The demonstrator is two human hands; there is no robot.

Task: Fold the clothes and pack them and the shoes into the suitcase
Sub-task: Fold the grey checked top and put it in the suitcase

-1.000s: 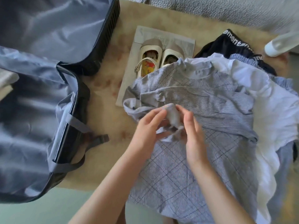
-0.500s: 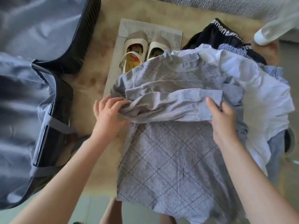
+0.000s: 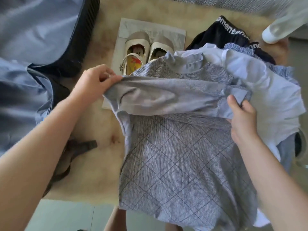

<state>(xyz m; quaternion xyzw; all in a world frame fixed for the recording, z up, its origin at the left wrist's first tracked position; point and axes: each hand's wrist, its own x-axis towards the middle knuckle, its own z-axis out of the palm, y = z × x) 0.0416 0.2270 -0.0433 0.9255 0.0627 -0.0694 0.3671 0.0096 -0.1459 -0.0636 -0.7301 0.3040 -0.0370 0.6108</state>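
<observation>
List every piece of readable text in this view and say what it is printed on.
"ementan": white letters on the black waistband, cut off at both ends.
A second fragment on the same band, further right: too blurred to read.
Faint print on the paper sheet under the shoes: too blurred to read.
Shoe insoles: cartoon pictures, no legible words.

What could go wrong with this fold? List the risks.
The grey checked top lies partly on the white shirt; lifting it could drag that shirt along.
Its shoulder overlaps the shoes, so the fold may bunch there.
The left hand and right hand pinch only the ends of the sleeve; its middle may sag.
</observation>
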